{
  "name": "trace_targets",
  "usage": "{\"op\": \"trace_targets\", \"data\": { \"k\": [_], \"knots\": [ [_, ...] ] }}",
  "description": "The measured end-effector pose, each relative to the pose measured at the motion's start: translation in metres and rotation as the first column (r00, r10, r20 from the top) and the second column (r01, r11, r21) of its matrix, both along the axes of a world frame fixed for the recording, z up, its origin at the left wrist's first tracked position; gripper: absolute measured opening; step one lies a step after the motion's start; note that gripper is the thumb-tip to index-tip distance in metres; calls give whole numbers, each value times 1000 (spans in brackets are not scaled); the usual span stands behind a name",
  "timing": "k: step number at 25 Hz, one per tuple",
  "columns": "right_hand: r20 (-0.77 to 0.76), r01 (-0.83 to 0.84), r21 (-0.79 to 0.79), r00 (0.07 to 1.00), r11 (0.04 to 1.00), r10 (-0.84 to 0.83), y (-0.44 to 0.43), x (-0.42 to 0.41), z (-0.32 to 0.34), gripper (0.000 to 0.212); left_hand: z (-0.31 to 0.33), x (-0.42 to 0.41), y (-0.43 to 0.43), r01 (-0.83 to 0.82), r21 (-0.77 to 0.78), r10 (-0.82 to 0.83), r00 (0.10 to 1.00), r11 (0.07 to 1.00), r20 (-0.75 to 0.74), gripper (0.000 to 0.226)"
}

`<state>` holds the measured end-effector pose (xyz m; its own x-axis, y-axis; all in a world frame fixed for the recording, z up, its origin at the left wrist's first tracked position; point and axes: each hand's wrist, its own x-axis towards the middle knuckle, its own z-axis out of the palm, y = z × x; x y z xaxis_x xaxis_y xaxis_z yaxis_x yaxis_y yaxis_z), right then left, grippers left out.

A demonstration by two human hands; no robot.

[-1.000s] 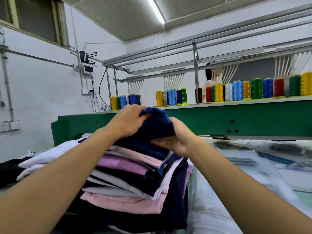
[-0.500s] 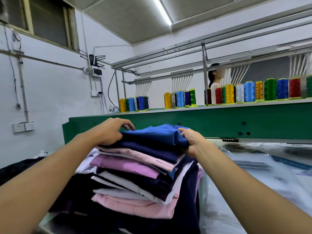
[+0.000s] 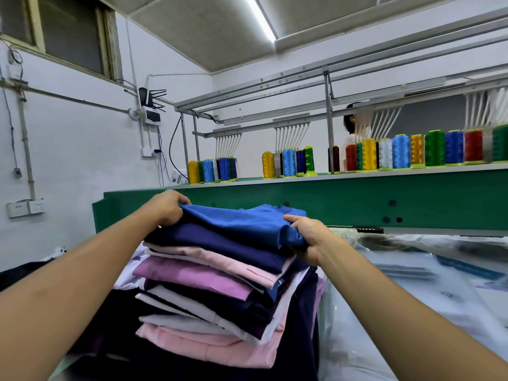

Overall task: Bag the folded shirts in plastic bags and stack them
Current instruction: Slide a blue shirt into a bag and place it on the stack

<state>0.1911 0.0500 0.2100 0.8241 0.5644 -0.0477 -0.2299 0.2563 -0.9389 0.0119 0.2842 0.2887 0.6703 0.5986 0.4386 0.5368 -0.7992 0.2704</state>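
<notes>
1. The left hand (image 3: 167, 209) grips the far left edge of a royal-blue folded fabric shirt (image 3: 242, 224), with its fingers curled over the cloth.
2. The right hand (image 3: 308, 237) grips the same shirt at its near right corner. The thumb lies on top and the fingers are tucked underneath. The fabric bunches at both grips.
3. That shirt lies topmost on a stack of folded shirts (image 3: 209, 281), directly in front of the person.
4. Below it, in order, are a navy folded shirt (image 3: 225, 247), a pale pink one, a mauve one, then dark navy, white and pink layers. The edges are uneven and fan out to the left.
5. Dark loose garments (image 3: 90, 325) spread beneath the stack and to its left.
6. Clear plastic bags (image 3: 412, 284) lie flat just beside the stack on its right. Their printed marks are too blurred to read.
7. A long green machine housing (image 3: 330, 199) runs across behind the stack. Its top shelf carries a row of coloured thread cones (image 3: 401, 151) under a grey metal frame (image 3: 327, 78).
8. A second person (image 3: 353, 123) is partly visible behind the cones.
9. A black wall-mounted router (image 3: 149, 104) sits on the white wall at left, and a lit ceiling tube (image 3: 259, 19) runs overhead.
</notes>
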Motion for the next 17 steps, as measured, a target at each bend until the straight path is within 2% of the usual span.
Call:
{"op": "trace_targets", "data": {
  "k": [2,4,6,8,9,10,12,13,14,16,17],
  "knots": [
    [21,-15,18,1000,1000,15,1,0,-1,56,3,9,-4,60,119,-77,987,991,144,46],
    [33,-31,30,999,999,30,0,-1,2,50,9,18,-17,161,276,-231,941,948,247,43],
    [25,-61,41,998,997,60,-1,-1,5,36,16,34,-39,335,385,-445,861,860,247,39],
    [-4,-91,78,996,993,92,0,2,8,29,18,50,-75,558,327,-622,772,763,132,33],
    [-15,-102,101,994,990,104,0,5,8,35,16,56,-93,661,240,-688,725,711,42,33],
    [-29,-118,125,992,985,122,1,9,9,44,12,63,-108,728,183,-732,679,661,-59,38],
    [-42,-163,163,984,973,171,2,12,9,53,3,71,-121,797,170,-767,603,579,-219,55],
    [-43,-178,174,981,968,188,2,12,8,50,0,72,-121,792,177,-761,611,584,-218,60],
    [-42,-201,174,977,964,211,4,12,7,43,1,71,-117,745,205,-727,665,634,-167,59],
    [-25,-245,171,967,954,252,7,10,6,39,3,69,-103,533,227,-528,845,815,-87,59],
    [-24,-258,172,964,951,266,8,9,7,38,3,70,-96,421,195,-404,907,886,-121,63]
  ]
}}
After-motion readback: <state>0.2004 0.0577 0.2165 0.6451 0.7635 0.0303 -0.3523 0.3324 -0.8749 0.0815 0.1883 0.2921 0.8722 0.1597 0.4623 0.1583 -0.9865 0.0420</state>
